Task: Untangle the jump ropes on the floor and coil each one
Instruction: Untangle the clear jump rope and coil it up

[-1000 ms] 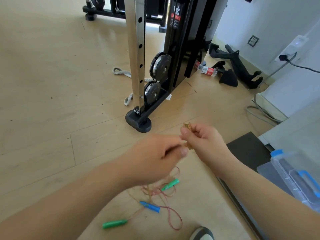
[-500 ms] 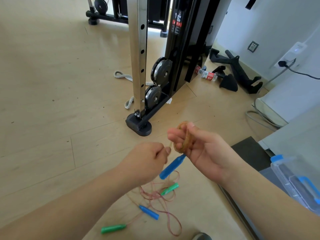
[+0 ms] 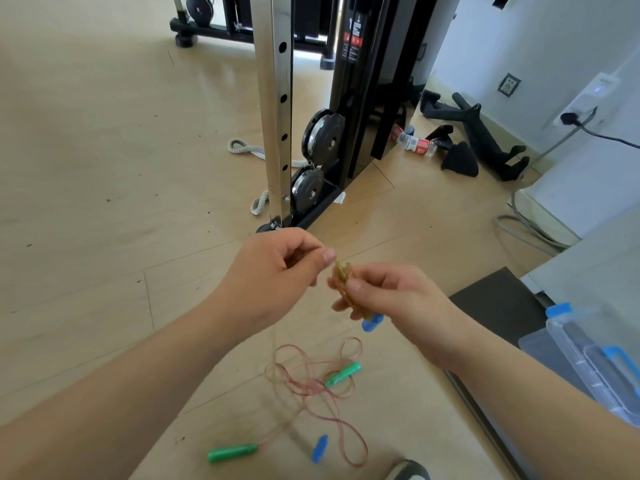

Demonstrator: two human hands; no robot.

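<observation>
Head view: both hands are raised over the floor, close together but not touching. The left hand (image 3: 277, 271) pinches a thin yellowish strand between thumb and forefinger. The right hand (image 3: 391, 299) has its fingers curled round a small yellowish coil (image 3: 343, 282) of the same rope. That strand runs from the left pinch straight into the coil. A blue handle end (image 3: 372, 322) pokes out under the right palm, touching the coil's lower end. A faint line (image 3: 275, 341) hangs from the left hand towards the floor.

Below the hands, the rest lies loose on the floor. A pink rope tangle (image 3: 311, 382) loops and crosses itself, with one green handle (image 3: 343, 374) on its right edge. A second green handle (image 3: 232, 453) lies nearer the camera to the left. A second blue handle (image 3: 319, 448) lies just beside a long pink loop. I can't trace which cord ends at which handle.

The floor (image 3: 104, 168) is light wood plank with a few dark specks. Behind the hands stands a gym machine with a chrome perforated upright (image 3: 275, 98) and two black pulleys (image 3: 323, 136). A grey woven strap (image 3: 242, 148) lies at its base. A plastic bottle (image 3: 414, 143) and black bar attachments (image 3: 478, 133) lie by the white wall. A dark mat (image 3: 495, 303) lies to the right of the right hand. A clear box with blue clasps (image 3: 588, 358) sits at the right edge. A shoe toe (image 3: 407, 471) shows at the bottom edge.
</observation>
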